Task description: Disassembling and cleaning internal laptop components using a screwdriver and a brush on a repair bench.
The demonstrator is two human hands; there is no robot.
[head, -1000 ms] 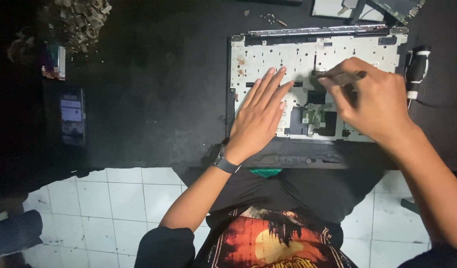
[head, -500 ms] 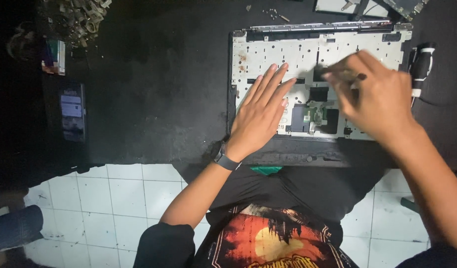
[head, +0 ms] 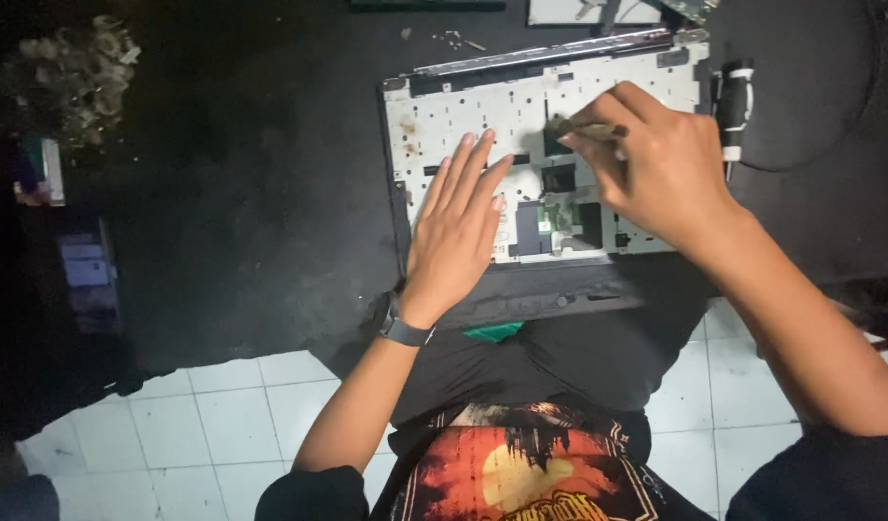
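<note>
My right hand (head: 670, 169) pinches a small brush (head: 584, 128), its length running left; my left hand (head: 458, 227) lies flat on the white panel (head: 463, 106).

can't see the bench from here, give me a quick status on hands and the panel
Left hand flat on the white laptop panel. Right hand pinching a small brush over it. Screwdriver lies beside, clear.
</note>
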